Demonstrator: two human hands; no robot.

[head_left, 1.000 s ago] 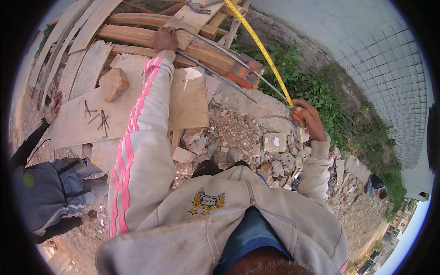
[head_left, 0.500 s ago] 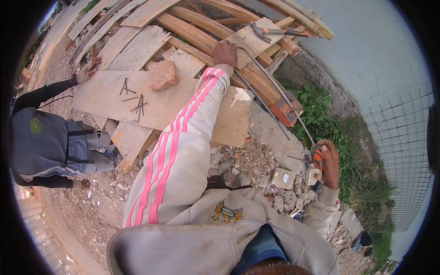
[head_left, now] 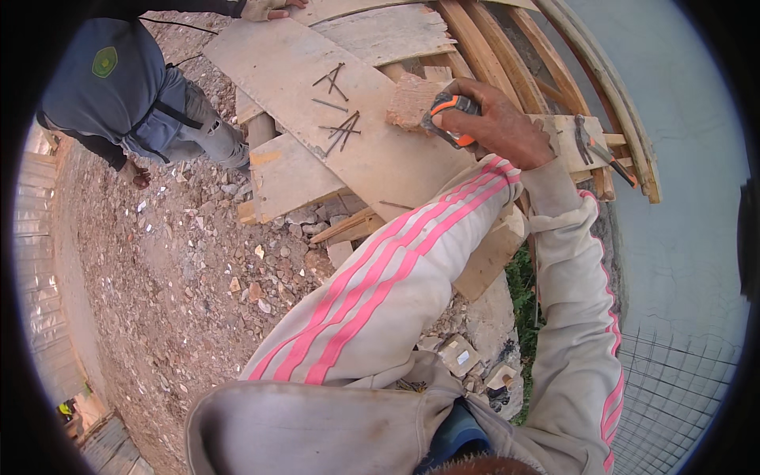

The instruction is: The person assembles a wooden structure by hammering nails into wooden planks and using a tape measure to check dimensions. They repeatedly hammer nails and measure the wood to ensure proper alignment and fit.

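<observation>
My right hand [head_left: 507, 127] is closed round an orange-and-black tape measure [head_left: 450, 119], held over the boards beside a rough piece of red brick [head_left: 408, 103]. My left sleeve [head_left: 396, 277], with pink stripes, reaches forward to the same spot and passes under my right wrist. My left hand is hidden there, so its fingers do not show. Several dark nails [head_left: 342, 131] lie on a wide plank [head_left: 317, 87] to the left of my hands. A claw hammer [head_left: 606, 154] with an orange-and-black handle rests on a short board to the right.
A co-worker [head_left: 119, 83] stands at the left, one gloved hand [head_left: 269, 8] on the planks. Long timber beams [head_left: 483, 47] are stacked at the far side. Rubble [head_left: 198, 261] covers the ground. A pale wall [head_left: 681, 222] and wire mesh [head_left: 673, 380] border the right.
My right hand has brought the tape measure from the lower right up to the timber, beside the brick. My left hand, earlier visible by two metal bars, is now hidden. The view has turned.
</observation>
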